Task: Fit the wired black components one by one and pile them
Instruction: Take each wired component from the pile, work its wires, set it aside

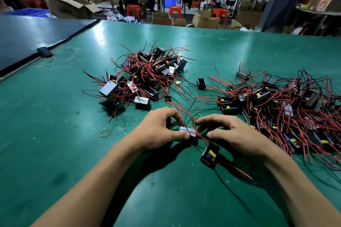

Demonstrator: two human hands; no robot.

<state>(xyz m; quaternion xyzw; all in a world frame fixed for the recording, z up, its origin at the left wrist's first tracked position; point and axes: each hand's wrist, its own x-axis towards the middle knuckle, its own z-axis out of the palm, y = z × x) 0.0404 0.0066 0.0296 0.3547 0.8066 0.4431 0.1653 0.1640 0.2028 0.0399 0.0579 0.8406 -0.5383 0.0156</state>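
The left hand [158, 128] grips a small black box with a grey top [187, 131], thumb on its near edge and curled fingers over its far side, holding it just above the green table [64, 134]. The right hand [228, 131] meets it from the other side, with bent fingers and the thumb tip just beside the box's right end. Red wires [186, 110] from the box run up between the two hands, and I cannot tell whether the right hand pinches them or only touches them.

Just below the right hand a second box [210, 155] lies tilted on the table, open side up, showing yellow and blue parts, with its wires trailing to the right. A yellow rubber band [197, 115] lies just beyond the fingers, and another [104, 133] lies left of the left hand. Farther out, one tangled pile of wired boxes [147, 75] sits ahead, and a larger pile [286, 108] spreads to the right. A lone black box [201, 83] stands between the piles.
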